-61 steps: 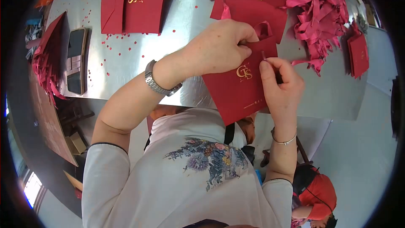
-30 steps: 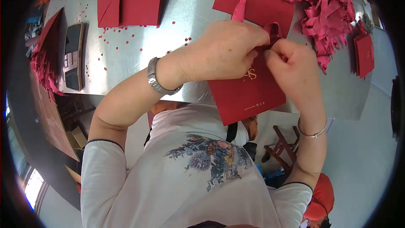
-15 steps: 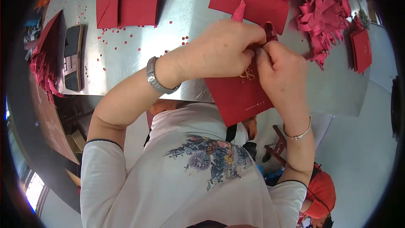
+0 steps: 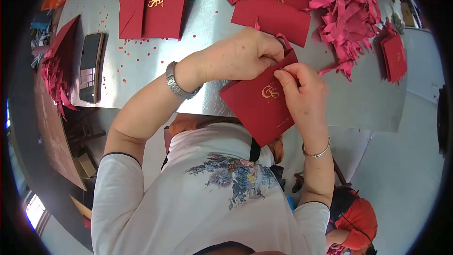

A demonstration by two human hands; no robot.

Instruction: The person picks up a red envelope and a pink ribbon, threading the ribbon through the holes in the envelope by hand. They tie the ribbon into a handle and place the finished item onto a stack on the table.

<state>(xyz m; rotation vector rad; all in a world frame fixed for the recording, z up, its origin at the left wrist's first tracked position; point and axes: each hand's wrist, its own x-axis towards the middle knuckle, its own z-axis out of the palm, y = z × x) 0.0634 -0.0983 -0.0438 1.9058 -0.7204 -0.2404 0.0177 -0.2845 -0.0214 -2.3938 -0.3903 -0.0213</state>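
A red paper bag [image 4: 255, 104] with gold lettering hangs tilted over the table's near edge, between my hands. My left hand [image 4: 243, 54], with a metal watch on the wrist, is closed at the bag's upper edge; its fingertips are partly hidden there. A ribbon loop [image 4: 283, 40] rises beside these fingers. My right hand [image 4: 306, 92], wearing a bracelet, pinches the bag's upper right edge between thumb and fingers.
On the metal table [image 4: 368, 104] lie red bags [image 4: 165, 12], more bags [image 4: 271, 19], a ribbon heap [image 4: 347, 19], a small bag stack [image 4: 394, 56], a phone [image 4: 89, 68] and red dots. Ribboned bags [image 4: 59, 61] lie left. A person in red [image 4: 361, 222] is lower right.
The view has shifted a little. Both hands and the bag sit slightly further left in it. My right hand has moved down along the bag's edge, away from my left fingers, uncovering more of the top.
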